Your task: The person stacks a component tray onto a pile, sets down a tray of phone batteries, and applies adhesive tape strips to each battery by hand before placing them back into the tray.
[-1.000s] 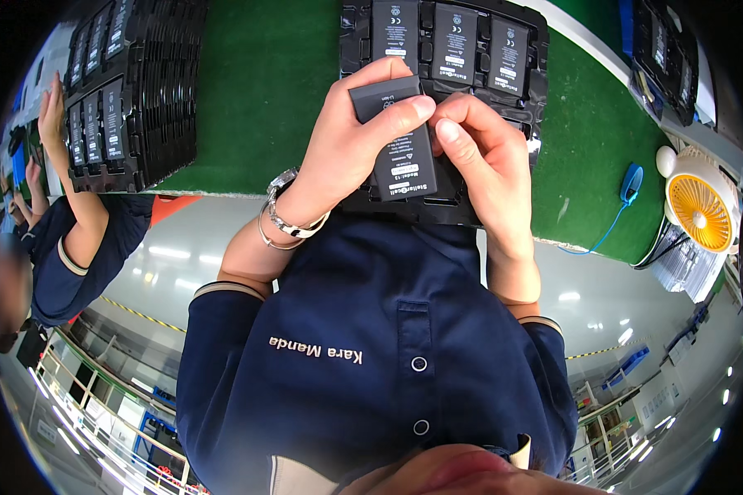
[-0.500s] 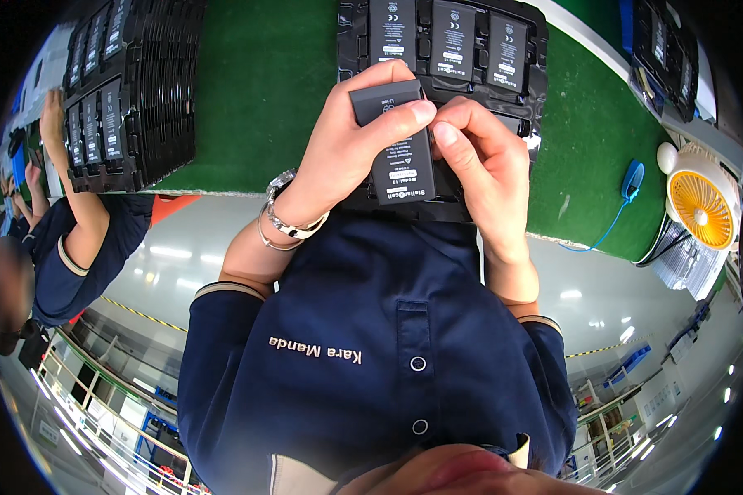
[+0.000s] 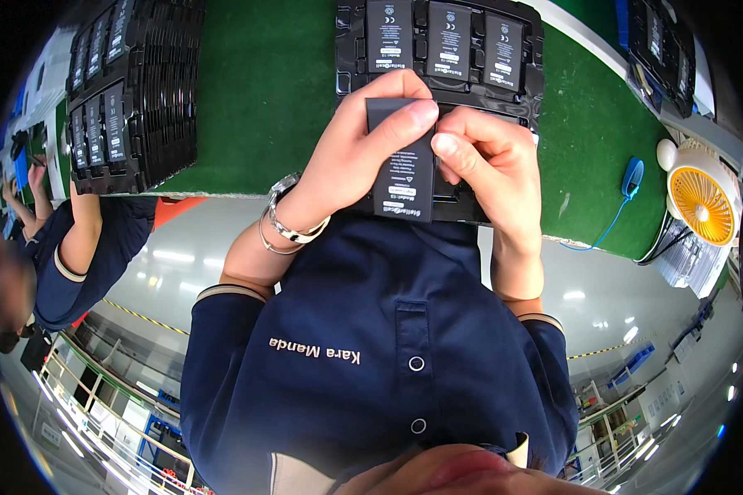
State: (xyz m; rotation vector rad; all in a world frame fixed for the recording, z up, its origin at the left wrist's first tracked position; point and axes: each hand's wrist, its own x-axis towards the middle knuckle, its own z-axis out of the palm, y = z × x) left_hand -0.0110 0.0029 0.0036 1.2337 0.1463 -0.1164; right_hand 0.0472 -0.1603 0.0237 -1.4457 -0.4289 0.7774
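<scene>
A flat black battery (image 3: 406, 177) with white print lies in my left hand (image 3: 363, 140), thumb across its upper face and fingers around its far end. Close against the battery's right edge is my right hand (image 3: 491, 157), its fingers curled and its thumb tip pressed to the index finger. Whatever that pinch holds, if anything, is too small to make out. Beneath both hands sits a black moulded tray (image 3: 512, 107), partly covered by them. Several similar batteries (image 3: 449, 37) rest in its far pockets.
On the left of the green table (image 3: 260, 99) rises a stack of black trays (image 3: 161, 99) with batteries. A blue cabled device (image 3: 632, 179) and a yellow-and-white fan (image 3: 700, 206) are at the right. Another person's arm (image 3: 82, 223) is by the left stack.
The battery and my left hand have come slightly nearer to me, and the battery stands straighter. My right hand has shifted a little right and nearer. The other person's arm has dropped at the stack.
</scene>
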